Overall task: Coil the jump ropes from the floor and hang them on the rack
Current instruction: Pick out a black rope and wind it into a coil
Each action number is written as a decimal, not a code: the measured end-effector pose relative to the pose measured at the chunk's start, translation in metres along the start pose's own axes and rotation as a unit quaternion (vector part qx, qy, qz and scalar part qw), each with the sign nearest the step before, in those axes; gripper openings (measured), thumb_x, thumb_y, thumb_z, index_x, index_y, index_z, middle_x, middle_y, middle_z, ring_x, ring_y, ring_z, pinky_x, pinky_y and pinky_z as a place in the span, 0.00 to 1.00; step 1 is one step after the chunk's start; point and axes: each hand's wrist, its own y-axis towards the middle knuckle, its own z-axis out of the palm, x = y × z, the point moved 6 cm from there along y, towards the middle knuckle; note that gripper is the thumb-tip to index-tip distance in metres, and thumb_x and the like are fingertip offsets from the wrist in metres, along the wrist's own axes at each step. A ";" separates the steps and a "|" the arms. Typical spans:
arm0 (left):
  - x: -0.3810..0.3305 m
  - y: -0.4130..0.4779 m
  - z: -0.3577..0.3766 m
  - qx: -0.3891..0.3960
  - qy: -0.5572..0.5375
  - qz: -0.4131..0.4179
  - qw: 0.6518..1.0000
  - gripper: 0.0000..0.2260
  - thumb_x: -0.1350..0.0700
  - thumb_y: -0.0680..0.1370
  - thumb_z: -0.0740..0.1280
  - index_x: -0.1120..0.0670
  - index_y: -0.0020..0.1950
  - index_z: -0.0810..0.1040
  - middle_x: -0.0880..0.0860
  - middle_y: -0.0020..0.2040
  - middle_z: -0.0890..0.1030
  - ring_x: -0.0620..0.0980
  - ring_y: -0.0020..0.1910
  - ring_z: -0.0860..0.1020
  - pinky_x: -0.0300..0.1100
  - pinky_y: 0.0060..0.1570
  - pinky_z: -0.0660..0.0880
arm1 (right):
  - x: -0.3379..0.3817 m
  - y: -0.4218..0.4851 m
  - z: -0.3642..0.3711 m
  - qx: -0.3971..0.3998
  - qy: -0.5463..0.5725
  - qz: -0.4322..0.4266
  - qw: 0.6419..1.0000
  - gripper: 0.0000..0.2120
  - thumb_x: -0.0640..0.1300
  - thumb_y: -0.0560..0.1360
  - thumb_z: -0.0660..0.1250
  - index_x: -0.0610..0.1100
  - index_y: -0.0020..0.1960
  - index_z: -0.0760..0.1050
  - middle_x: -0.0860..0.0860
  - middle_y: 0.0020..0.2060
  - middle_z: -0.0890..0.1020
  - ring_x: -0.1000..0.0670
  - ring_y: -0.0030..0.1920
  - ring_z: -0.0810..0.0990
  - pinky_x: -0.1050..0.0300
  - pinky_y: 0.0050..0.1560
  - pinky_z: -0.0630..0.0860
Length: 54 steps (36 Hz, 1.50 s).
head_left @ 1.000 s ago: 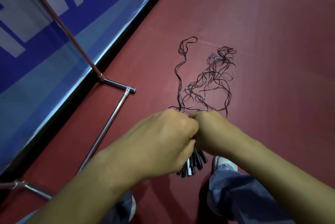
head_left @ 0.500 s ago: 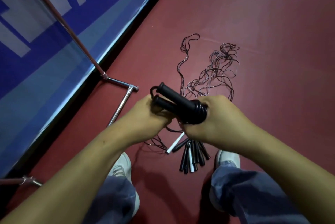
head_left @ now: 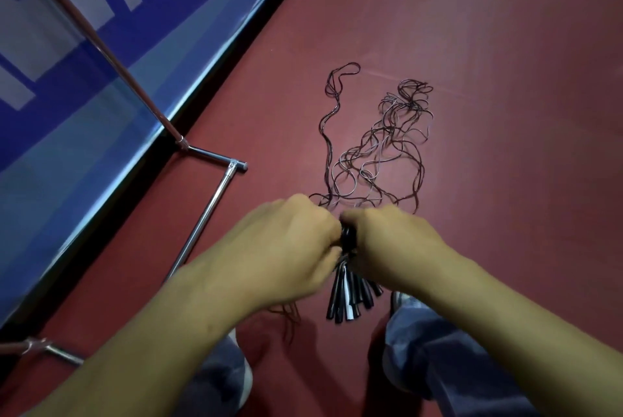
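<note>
Several thin jump ropes (head_left: 377, 153) lie tangled on the red floor ahead of me. Their black and white handles (head_left: 347, 298) lie bunched together just below my hands. My left hand (head_left: 286, 248) and my right hand (head_left: 394, 244) meet over a black jump rope bundle (head_left: 348, 237), both with fingers curled round it. Most of that bundle is hidden between my hands. The metal rack (head_left: 209, 207) stands at the left, its base bar on the floor and a slanted pole rising up to the left.
A blue and white wall banner (head_left: 67, 96) runs along the left behind the rack. My knees in blue trousers (head_left: 438, 349) and a white shoe (head_left: 399, 298) are at the bottom. Bare red floor (head_left: 505, 79) stretches to the right.
Half a second ago the coiled black rope with its two handles stuck up between my hands. Now both hands have turned over it and closed together, hiding most of it.
</note>
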 end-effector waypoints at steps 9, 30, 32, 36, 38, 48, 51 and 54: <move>0.059 -0.001 -0.009 0.001 -0.301 -0.111 0.947 0.09 0.54 0.63 0.83 0.53 0.34 0.84 0.53 0.30 0.82 0.44 0.29 0.76 0.40 0.32 0.72 | 0.038 -0.024 -0.014 0.076 0.101 -0.155 0.980 0.14 0.49 0.72 0.73 0.57 0.35 0.67 0.53 0.28 0.73 0.51 0.29 0.72 0.57 0.28 0.67; 0.020 0.011 0.022 0.057 0.019 -0.160 0.985 0.07 0.53 0.78 0.62 0.54 0.43 0.73 0.52 0.37 0.72 0.59 0.38 0.76 0.48 0.36 0.74 | -0.026 0.012 -0.016 -0.037 0.086 0.074 0.993 0.08 0.43 0.73 0.67 0.53 0.49 0.72 0.54 0.36 0.76 0.44 0.38 0.77 0.54 0.34 0.72; 0.011 0.013 0.010 0.034 0.071 -0.139 0.987 0.04 0.53 0.78 0.62 0.51 0.45 0.73 0.50 0.35 0.66 0.59 0.38 0.73 0.46 0.37 0.69 | -0.026 0.010 -0.012 -0.011 0.028 0.077 0.997 0.10 0.42 0.73 0.67 0.53 0.51 0.73 0.54 0.37 0.76 0.44 0.39 0.76 0.55 0.35 0.70; 0.010 0.018 -0.004 0.004 0.067 -0.061 0.996 0.07 0.47 0.75 0.69 0.49 0.48 0.81 0.50 0.39 0.77 0.58 0.43 0.80 0.47 0.40 0.77 | -0.011 0.000 0.010 0.098 -0.057 0.002 0.994 0.11 0.44 0.74 0.66 0.55 0.55 0.75 0.52 0.41 0.77 0.43 0.45 0.80 0.49 0.43 0.79; 0.023 0.020 -0.006 0.002 -0.016 -0.045 0.999 0.08 0.44 0.72 0.73 0.46 0.46 0.83 0.48 0.40 0.82 0.54 0.42 0.81 0.49 0.41 0.79 | 0.002 -0.007 0.017 0.134 -0.053 -0.053 0.988 0.06 0.44 0.74 0.66 0.55 0.47 0.72 0.54 0.37 0.74 0.44 0.41 0.76 0.52 0.38 0.75; 0.071 0.009 0.007 -0.009 -0.259 -0.160 0.952 0.08 0.63 0.73 0.68 0.56 0.34 0.78 0.49 0.30 0.74 0.44 0.30 0.68 0.43 0.32 0.67 | 0.011 -0.005 -0.041 0.003 0.286 -0.070 0.956 0.07 0.44 0.69 0.77 0.46 0.45 0.80 0.46 0.35 0.81 0.51 0.32 0.78 0.46 0.36 0.78; 0.064 0.006 0.010 -0.010 -0.271 -0.185 0.945 0.16 0.64 0.77 0.65 0.48 0.31 0.78 0.54 0.29 0.76 0.46 0.31 0.71 0.38 0.33 0.68 | 0.004 0.000 -0.049 -0.040 0.339 -0.039 0.939 0.13 0.44 0.68 0.80 0.47 0.49 0.79 0.45 0.37 0.83 0.51 0.32 0.78 0.47 0.38 0.79; 0.050 0.008 0.013 0.006 -0.280 -0.185 0.942 0.20 0.59 0.82 0.64 0.46 0.30 0.78 0.54 0.30 0.78 0.44 0.28 0.71 0.36 0.32 0.68 | -0.005 0.002 -0.052 -0.088 0.403 -0.028 0.910 0.20 0.41 0.70 0.80 0.53 0.55 0.75 0.51 0.42 0.84 0.57 0.31 0.78 0.58 0.33 0.77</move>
